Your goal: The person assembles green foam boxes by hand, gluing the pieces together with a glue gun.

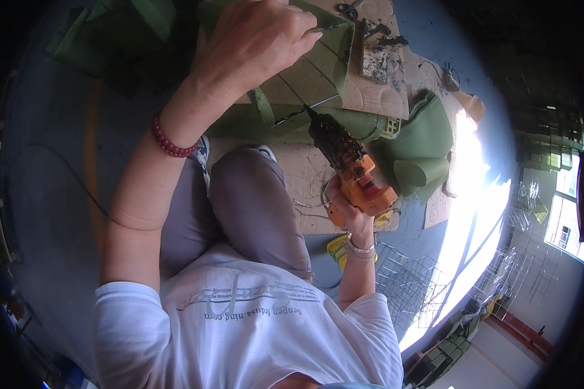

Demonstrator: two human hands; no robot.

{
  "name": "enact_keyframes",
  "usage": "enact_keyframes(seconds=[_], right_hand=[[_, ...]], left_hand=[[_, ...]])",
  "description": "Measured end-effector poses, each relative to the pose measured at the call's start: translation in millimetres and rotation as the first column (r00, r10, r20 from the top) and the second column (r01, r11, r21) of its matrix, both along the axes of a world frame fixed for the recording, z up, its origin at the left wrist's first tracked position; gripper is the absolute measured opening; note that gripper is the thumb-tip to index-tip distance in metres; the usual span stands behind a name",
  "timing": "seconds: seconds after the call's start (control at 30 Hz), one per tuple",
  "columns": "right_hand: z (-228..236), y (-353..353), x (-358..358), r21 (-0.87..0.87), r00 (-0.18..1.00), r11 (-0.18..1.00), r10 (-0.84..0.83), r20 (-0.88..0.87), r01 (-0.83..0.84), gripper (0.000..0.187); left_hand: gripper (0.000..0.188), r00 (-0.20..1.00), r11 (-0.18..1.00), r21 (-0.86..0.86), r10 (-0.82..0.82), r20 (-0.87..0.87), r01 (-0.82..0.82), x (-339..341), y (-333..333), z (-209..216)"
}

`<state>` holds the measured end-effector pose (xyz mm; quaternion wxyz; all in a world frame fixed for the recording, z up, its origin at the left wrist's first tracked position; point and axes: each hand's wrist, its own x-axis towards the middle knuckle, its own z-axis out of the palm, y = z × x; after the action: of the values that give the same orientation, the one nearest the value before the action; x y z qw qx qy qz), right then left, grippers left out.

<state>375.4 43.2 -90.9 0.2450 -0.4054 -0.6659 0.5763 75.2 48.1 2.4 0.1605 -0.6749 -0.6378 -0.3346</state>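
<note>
My right hand (348,206) is wrapped round the handle of an orange glue gun (368,188). Dark, crusty residue coats its front half. The nozzle tip touches or nearly touches a thin metal wire (324,101) at the near edge of a green fabric piece (305,81); a dark streak runs along the wire's left part. Higher up, my left hand (266,35) is closed at the far edge of that fabric, fingers pinched on it. A green strap (261,106) hangs near the wire.
Cardboard sheets (305,168) cover the floor under the work. A board smeared with dark residue (377,55) lies at the far right, near scissors (349,9). Rolled green fabric (415,152) sits beside the glue gun. Wire racks (409,279) stand lower right; more green fabric (117,32) lies far left.
</note>
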Motion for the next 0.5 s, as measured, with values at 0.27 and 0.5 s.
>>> enact_keyframes(seconds=[0.27,0.5], right_hand=[[-1.3,0.7,8.4,0.027,1.000,0.999,-0.024,0.014,0.024,0.021],[0.2,-1.0,8.6,0.020,1.000,1.000,-0.007,0.019,0.007,0.024]], left_hand=[[0.019,1.000,0.999,-0.047,0.001,0.019,0.000,-0.4,-1.2,-0.6],[0.021,1.000,1.000,-0.024,-0.017,0.006,0.017,-2.3,1.8,-0.4]])
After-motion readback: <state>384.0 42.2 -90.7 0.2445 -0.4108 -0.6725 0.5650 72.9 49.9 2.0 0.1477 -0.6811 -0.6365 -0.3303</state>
